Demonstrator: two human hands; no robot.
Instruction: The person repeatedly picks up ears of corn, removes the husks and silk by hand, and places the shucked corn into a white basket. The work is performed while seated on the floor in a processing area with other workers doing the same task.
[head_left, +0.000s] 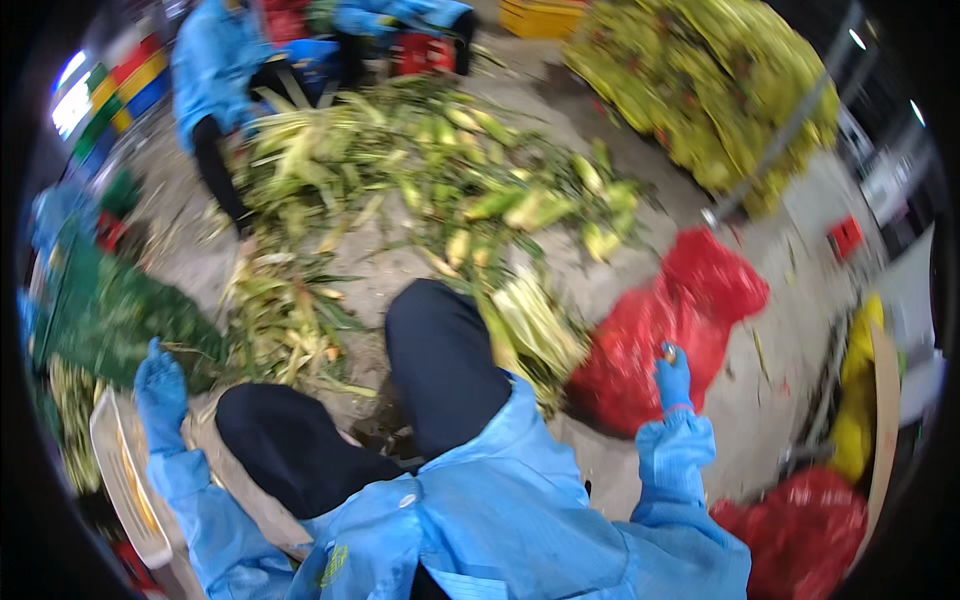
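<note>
My left hand (160, 386), in a blue glove, is stretched out with nothing seen in it. It is above the rim of a white plastic basket (112, 480), near a green mesh sack (112, 315). My right hand (673, 379), also gloved in blue, is raised in front of a full red plastic bag (637, 352). A small pale, shiny spot shows at its fingers, too blurred to name. Whether the hand touches the bag cannot be told. Beside my right knee lie corn husks (536, 322). Green ears of corn (517, 206) are strewn over the floor ahead.
A person in a blue smock (217, 67) sits beyond the husk heap (300, 157); another person's sleeves (405, 11) show at the back. Yellow mesh sacks (705, 82) stand behind a metal pole (780, 142). Another red bag (795, 532) lies at lower right.
</note>
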